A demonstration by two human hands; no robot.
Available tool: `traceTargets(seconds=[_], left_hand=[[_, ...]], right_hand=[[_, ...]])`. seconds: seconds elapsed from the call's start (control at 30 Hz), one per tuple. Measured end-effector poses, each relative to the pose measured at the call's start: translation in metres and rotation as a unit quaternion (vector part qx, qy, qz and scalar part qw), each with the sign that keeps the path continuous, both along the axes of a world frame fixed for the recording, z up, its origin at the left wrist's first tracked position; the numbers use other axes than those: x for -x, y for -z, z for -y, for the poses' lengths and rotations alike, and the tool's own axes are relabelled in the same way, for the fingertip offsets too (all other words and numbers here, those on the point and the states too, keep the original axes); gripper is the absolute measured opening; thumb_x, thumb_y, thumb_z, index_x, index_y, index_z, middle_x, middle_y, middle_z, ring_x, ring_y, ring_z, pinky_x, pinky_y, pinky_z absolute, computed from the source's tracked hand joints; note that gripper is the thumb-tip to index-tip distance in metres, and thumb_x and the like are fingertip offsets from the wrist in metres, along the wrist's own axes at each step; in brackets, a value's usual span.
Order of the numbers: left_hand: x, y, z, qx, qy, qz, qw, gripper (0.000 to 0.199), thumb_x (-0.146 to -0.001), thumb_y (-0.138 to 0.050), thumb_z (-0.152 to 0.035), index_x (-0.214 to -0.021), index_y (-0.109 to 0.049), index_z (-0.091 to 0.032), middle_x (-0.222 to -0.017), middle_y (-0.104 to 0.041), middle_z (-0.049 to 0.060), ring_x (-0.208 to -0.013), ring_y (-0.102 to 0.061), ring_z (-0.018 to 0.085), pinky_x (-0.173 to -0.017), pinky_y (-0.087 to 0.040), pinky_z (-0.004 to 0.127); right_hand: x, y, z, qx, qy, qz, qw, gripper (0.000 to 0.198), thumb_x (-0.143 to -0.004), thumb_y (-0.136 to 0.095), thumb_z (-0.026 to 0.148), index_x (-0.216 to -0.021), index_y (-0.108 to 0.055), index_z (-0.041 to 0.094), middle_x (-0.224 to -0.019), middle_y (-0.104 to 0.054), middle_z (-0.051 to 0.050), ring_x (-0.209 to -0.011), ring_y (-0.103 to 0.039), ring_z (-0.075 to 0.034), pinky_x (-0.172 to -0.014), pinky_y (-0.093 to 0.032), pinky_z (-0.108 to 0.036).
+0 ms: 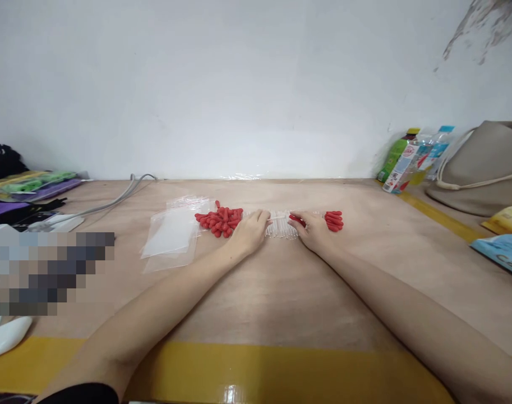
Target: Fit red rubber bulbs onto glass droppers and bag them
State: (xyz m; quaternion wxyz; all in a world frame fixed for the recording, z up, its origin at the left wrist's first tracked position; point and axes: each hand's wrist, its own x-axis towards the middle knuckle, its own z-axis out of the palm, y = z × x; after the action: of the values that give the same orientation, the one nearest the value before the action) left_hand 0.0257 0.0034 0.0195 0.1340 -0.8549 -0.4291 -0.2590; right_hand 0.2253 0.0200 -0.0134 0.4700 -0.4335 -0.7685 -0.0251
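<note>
Bracketing a row of clear slender rods (281,226) in the middle of the wooden tabletop (281,303), the two hands work close together. The left hand (251,231) lies at the row's left end, fingers bent and close together; whether they hold anything I cannot tell. The right hand (313,230) has its thumb and fingers curved narrowly around a few red bulbs (297,220), though how firmly they press is unclear.

Uneven pressure from either side could skew the rods or make them ride over one another, since they lie loose and close-packed. A leftward nudge of the left wrist might topple the heap of red bulbs (220,221) just beside it, pushing some onto the clear plastic bags (171,233). The right palm could likewise scatter the red cluster (333,221) on its outer side.
</note>
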Motion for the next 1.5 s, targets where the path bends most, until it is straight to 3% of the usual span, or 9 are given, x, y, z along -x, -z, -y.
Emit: traceTargets(seconds=[0.17,0.4,0.8,1.5], left_hand=[[0.016,0.014,0.001,-0.006,0.071,0.014,0.997,0.023,-0.09,-0.032,-0.016,-0.105,-0.05,-0.016,-0.094,-0.058,0.007,-0.089,-0.053,0.018,-0.08,-0.044,0.03],[0.018,0.012,0.004,0.048,0.081,0.052,0.994,0.023,-0.091,-0.035,-0.022,-0.105,-0.053,-0.019,-0.094,-0.06,0.005,-0.089,-0.056,0.018,-0.077,-0.046,0.03],[0.019,0.013,0.002,0.059,0.145,0.074,0.985,0.022,-0.09,-0.038,-0.021,-0.103,-0.055,-0.019,-0.093,-0.06,0.005,-0.089,-0.055,0.016,-0.081,-0.045,0.029],[0.02,0.016,-0.003,0.039,0.161,0.104,0.981,0.018,-0.088,-0.043,-0.02,-0.098,-0.058,-0.015,-0.086,-0.063,0.006,-0.081,-0.057,0.017,-0.076,-0.047,0.03]], right_hand=[[0.003,-0.002,0.006,-0.012,-0.036,0.028,0.999,0.021,-0.083,-0.05,0.031,-0.094,-0.063,0.02,-0.083,-0.066,-0.005,-0.074,-0.06,-0.017,-0.072,-0.045,-0.031],[0.005,-0.004,0.012,-0.016,-0.055,0.06,0.997,0.022,-0.085,-0.045,0.03,-0.094,-0.063,0.02,-0.077,-0.065,-0.004,-0.07,-0.059,-0.016,-0.071,-0.043,-0.031],[0.005,-0.005,0.011,-0.014,-0.083,0.109,0.99,0.025,-0.087,-0.043,0.03,-0.099,-0.062,0.021,-0.084,-0.064,-0.007,-0.078,-0.058,-0.018,-0.072,-0.041,-0.033],[0.006,-0.008,0.016,0.001,-0.134,0.096,0.986,0.018,-0.087,-0.044,0.025,-0.097,-0.058,0.018,-0.083,-0.064,-0.006,-0.077,-0.058,-0.017,-0.072,-0.043,-0.032]])
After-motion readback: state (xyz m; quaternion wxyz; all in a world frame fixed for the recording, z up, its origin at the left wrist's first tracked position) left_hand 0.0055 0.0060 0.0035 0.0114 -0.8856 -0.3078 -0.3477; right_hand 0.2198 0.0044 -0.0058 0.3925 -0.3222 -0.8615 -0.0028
